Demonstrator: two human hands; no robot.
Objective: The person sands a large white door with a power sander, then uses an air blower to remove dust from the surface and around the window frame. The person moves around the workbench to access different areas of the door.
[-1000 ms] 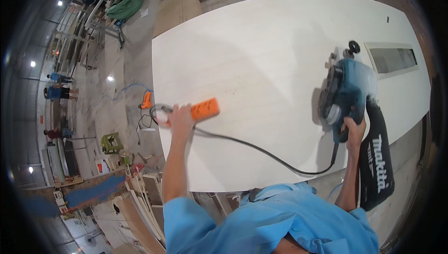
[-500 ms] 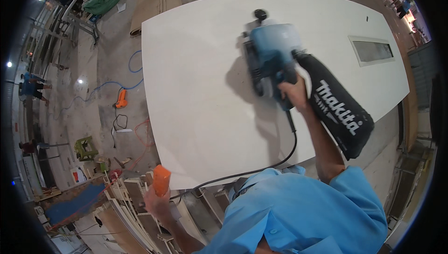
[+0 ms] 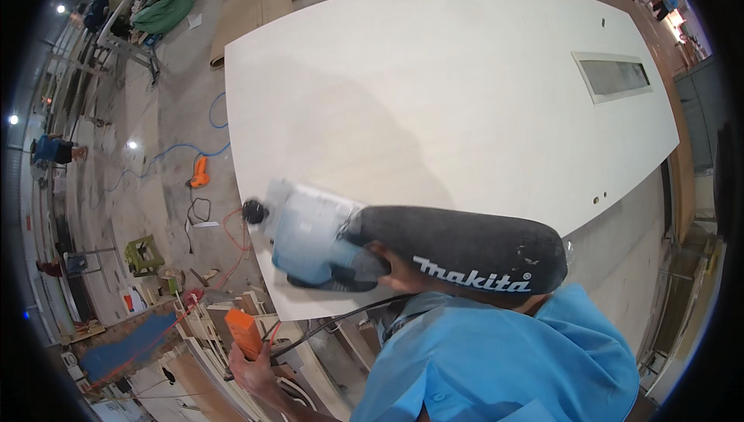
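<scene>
My right hand (image 3: 397, 271) is closed round the rear handle of a blue belt sander (image 3: 310, 232), which is over the near left corner of a large white door panel (image 3: 333, 104). Motion blurs the sander, and I cannot tell whether its base touches the panel. Its stuffed black dust bag (image 3: 465, 248) stretches right across my forearm. Off the panel's near left corner, my left hand (image 3: 257, 374) grips an orange box-shaped block (image 3: 245, 334). The sander's black cord (image 3: 333, 320) runs toward that hand; where it ends is hidden.
The panel has a framed slot (image 3: 616, 79) at its right end and small holes near the edge. An orange power tool (image 3: 200, 172), a blue hose (image 3: 167, 144) and a green stand (image 3: 142, 256) are on the floor at left. Wood strips (image 3: 213, 344) lie near my left hand.
The sander has swept from the panel's upper middle toward me and left, turning so its dust bag now points right. My left hand with the orange block has moved slightly left and nearer me.
</scene>
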